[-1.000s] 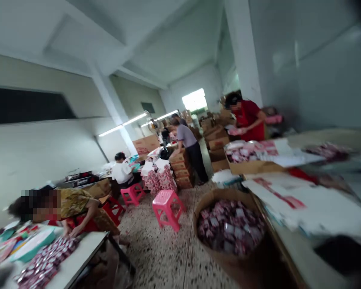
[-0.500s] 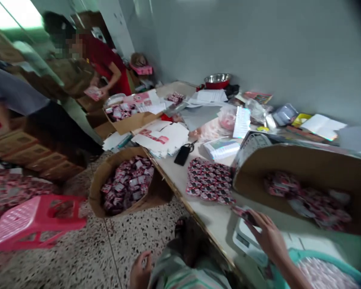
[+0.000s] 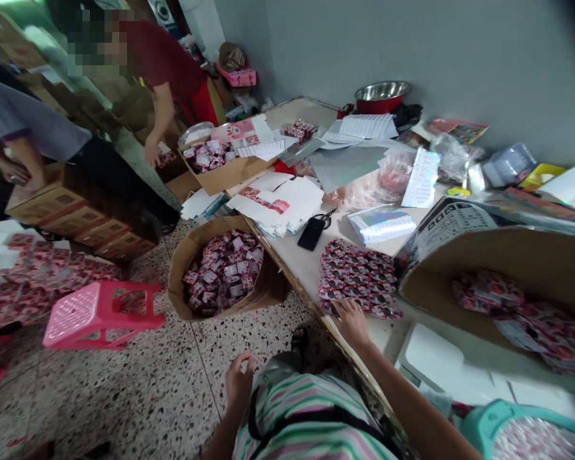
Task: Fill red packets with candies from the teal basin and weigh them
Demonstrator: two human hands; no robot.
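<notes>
My right hand (image 3: 352, 321) reaches onto the table edge and rests on the near corner of a flat sheet of red and white packets (image 3: 357, 278); its fingers curl over the packets. My left hand (image 3: 239, 380) hangs low beside my striped shirt over the floor, fingers loosely curled round a small white thing I cannot make out. To the right lies a tipped cardboard box (image 3: 498, 268) holding more packets, and a white scale (image 3: 441, 367) sits just right of my forearm.
A round cardboard tub of packets (image 3: 223, 268) stands on the floor by the table (image 3: 306, 271). A pink stool (image 3: 98, 313) is to the left. Papers, a black phone (image 3: 311, 233) and a metal bowl (image 3: 381, 94) crowd the table. Two people work at stacked boxes (image 3: 76, 217) behind.
The view swung from the room down to the table. My right hand moved left from the scale to the sheet of packets. My left hand shifted slightly right and up.
</notes>
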